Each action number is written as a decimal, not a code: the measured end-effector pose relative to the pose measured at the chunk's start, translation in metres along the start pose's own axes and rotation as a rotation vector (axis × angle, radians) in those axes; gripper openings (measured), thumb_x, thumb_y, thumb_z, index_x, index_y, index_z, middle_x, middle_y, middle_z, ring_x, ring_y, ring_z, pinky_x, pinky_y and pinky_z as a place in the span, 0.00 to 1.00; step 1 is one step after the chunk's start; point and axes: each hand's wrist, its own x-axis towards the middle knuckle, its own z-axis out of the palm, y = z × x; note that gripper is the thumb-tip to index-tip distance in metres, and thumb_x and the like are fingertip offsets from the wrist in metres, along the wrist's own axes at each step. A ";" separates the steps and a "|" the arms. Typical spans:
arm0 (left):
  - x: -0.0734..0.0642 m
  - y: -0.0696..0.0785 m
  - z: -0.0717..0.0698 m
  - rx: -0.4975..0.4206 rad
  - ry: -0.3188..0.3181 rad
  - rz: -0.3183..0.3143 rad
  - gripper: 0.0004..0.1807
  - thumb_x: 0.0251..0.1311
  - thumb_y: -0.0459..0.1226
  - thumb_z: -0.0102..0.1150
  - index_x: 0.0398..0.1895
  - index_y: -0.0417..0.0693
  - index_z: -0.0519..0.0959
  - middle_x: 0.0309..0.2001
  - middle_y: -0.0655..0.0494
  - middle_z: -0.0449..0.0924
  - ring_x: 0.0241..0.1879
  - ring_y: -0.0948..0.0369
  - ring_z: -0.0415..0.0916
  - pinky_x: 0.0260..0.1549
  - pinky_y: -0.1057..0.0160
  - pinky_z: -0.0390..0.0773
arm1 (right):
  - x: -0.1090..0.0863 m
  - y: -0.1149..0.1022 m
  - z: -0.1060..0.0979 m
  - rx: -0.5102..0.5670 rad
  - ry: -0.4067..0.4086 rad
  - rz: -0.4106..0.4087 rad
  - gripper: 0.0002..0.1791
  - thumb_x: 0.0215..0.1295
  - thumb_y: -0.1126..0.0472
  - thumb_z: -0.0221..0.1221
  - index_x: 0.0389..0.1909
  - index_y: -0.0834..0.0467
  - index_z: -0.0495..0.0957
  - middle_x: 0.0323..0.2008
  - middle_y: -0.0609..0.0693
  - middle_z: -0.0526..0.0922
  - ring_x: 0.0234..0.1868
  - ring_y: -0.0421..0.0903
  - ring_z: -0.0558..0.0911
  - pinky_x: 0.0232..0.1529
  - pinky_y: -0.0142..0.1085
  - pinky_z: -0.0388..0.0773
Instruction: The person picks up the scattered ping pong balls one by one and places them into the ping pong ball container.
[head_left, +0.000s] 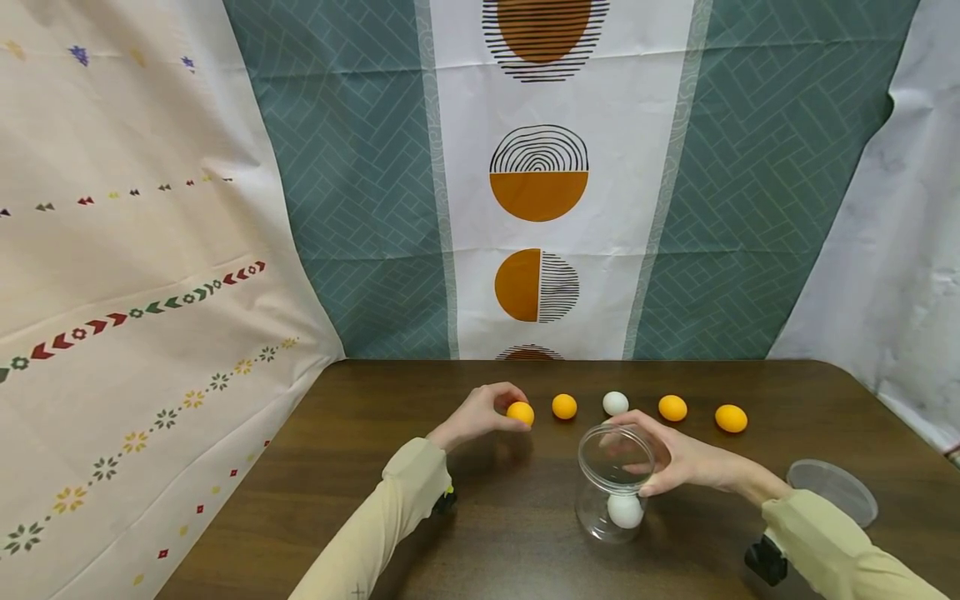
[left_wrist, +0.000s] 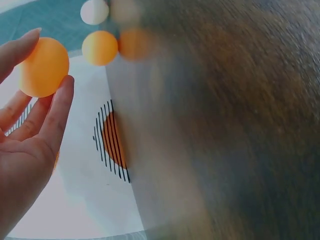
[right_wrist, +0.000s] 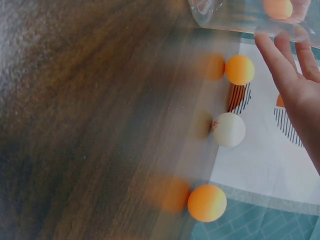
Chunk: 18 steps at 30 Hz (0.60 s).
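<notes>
Orange ball (head_left: 520,413) and left hand (head_left: 487,412) meet at the fingertips: thumb and fingers are clamped on opposite sides of it, and it seems raised off the dark table (head_left: 517,542), to the left of the jar (head_left: 590,505). A fingertip pinch probably suits something so small and round, leaving much of its surface uncovered. The right hand (head_left: 678,460) spans the mouth of the clear jar, thumb on the near side and fingers slightly apart on the far side, presumably to steady so light a vessel upright. Low inside it lies a white ball (head_left: 624,510).

Beyond the jar, a loose row runs from left to right: a near orange ball (head_left: 564,407), a loose white ball (head_left: 616,403), a third orange ball (head_left: 672,407) and an end orange ball (head_left: 731,418). Their spacing likely lets fingers close round one without knocking its neighbour. A clear lid (head_left: 832,492) lies flat beyond the right sleeve (head_left: 813,533), apparently put aside to leave the mouth free.

Reddish print shows on the loose white ball in the right wrist view, too blurred to read. I can make out no brand or label on the jar or lid.
</notes>
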 end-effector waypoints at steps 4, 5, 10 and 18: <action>-0.002 0.005 0.000 -0.007 0.000 0.015 0.16 0.47 0.39 0.68 0.40 0.51 0.76 0.38 0.62 0.76 0.38 0.61 0.72 0.42 0.62 0.70 | 0.001 -0.001 0.000 -0.004 0.001 0.003 0.39 0.55 0.67 0.60 0.62 0.61 0.47 0.59 0.73 0.52 0.59 0.63 0.58 0.52 0.55 0.61; -0.002 0.006 0.000 -0.008 0.001 0.022 0.16 0.47 0.39 0.69 0.39 0.51 0.76 0.38 0.62 0.76 0.38 0.61 0.72 0.42 0.61 0.70 | 0.001 -0.001 0.000 -0.006 0.002 0.000 0.39 0.55 0.67 0.60 0.62 0.61 0.47 0.58 0.73 0.52 0.59 0.63 0.58 0.52 0.55 0.61; -0.002 0.011 0.000 -0.017 0.004 0.066 0.16 0.46 0.39 0.69 0.38 0.50 0.77 0.37 0.62 0.76 0.37 0.61 0.73 0.44 0.54 0.70 | 0.000 -0.001 0.001 -0.004 0.015 0.020 0.39 0.54 0.67 0.61 0.62 0.60 0.48 0.59 0.71 0.52 0.60 0.62 0.58 0.52 0.54 0.61; -0.002 0.021 0.000 -0.003 0.008 0.113 0.16 0.46 0.38 0.69 0.39 0.48 0.77 0.38 0.60 0.76 0.38 0.60 0.72 0.44 0.53 0.69 | 0.000 0.001 0.001 0.003 0.015 0.000 0.39 0.54 0.67 0.61 0.62 0.61 0.48 0.59 0.73 0.52 0.59 0.62 0.59 0.52 0.55 0.62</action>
